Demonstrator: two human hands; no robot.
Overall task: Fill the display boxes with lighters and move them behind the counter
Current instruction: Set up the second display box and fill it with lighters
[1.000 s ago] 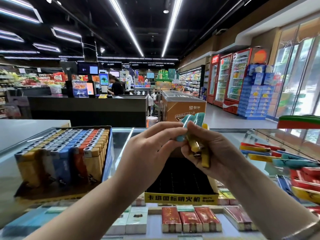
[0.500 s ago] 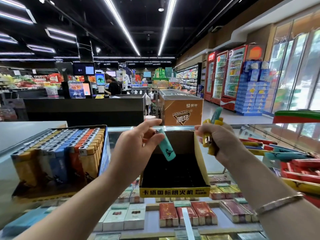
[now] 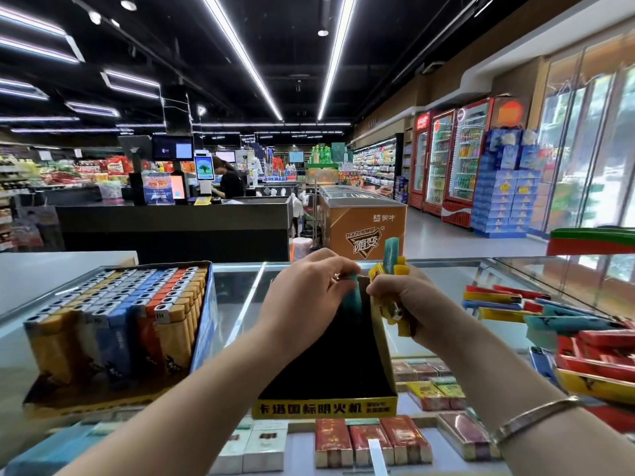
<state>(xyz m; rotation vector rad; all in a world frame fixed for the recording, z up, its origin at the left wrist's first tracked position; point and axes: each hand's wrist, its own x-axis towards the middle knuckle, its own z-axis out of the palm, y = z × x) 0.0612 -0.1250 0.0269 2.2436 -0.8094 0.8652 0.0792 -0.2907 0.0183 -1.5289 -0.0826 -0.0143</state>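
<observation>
Down into the box is where the teal lighter point(image 3: 352, 300) is now going, where half a second ago it was hanging tilted above the opening. The left hand point(image 3: 302, 300) is pinching it between thumb and curled fingers point(image 3: 338, 269), carrying it toward the far right corner of the empty display box point(image 3: 324, 405), which is sitting on the glass worktop point(image 3: 240, 293) between the forearms. The right hand point(image 3: 410, 304) is gripping a bundle of spare lighters point(image 3: 391, 266), yellow ones with a teal one sticking up, its fingers wrapped tight around them just beside the box's right wall. To the left, the full display box point(image 3: 113, 324) is standing packed in neat upright rows. Loose lighters point(image 3: 567, 328) are lying piled on the worktop to the right.

Judging from the full box, the trick here is keeping the lighter upright, metal head up, and seating it hard against the back corner so the row is starting square. The right hand should be staying close, feeding singles without spilling the bundle.
</observation>
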